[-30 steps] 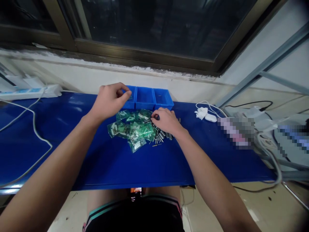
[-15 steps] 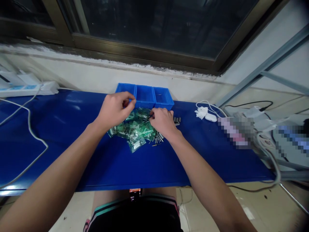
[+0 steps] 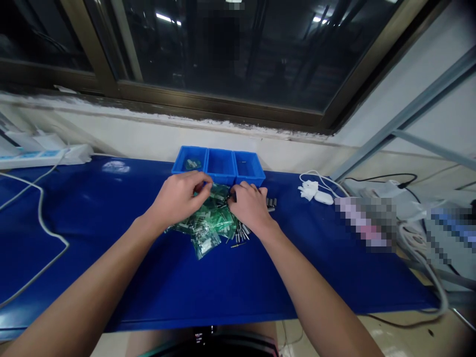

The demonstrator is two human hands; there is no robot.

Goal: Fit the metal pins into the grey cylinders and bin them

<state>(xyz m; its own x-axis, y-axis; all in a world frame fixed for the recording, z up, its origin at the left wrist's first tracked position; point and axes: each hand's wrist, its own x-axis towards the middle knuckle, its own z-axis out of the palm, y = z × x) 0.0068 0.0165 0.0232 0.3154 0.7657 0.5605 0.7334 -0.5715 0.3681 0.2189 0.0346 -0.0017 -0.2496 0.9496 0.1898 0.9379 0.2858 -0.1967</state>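
A pile of small green plastic bags lies on the blue table, just in front of a row of three blue bins. My left hand rests on the pile's left side. Its fingers are curled and pinched together over the bags. My right hand sits on the pile's right side with its fingers bent down onto the bags, and what they grip is hidden. One green bag lies in the left bin. Small metal pins and dark cylinders lie beside my right hand.
A white power strip and its cable lie at the left of the table. A white charger with a coiled cable sits to the right. More cables and devices crowd the far right. A wall and window stand behind the bins.
My left hand has drawn back from over the left bin to the pile of bags. My right hand has stayed on the pile.
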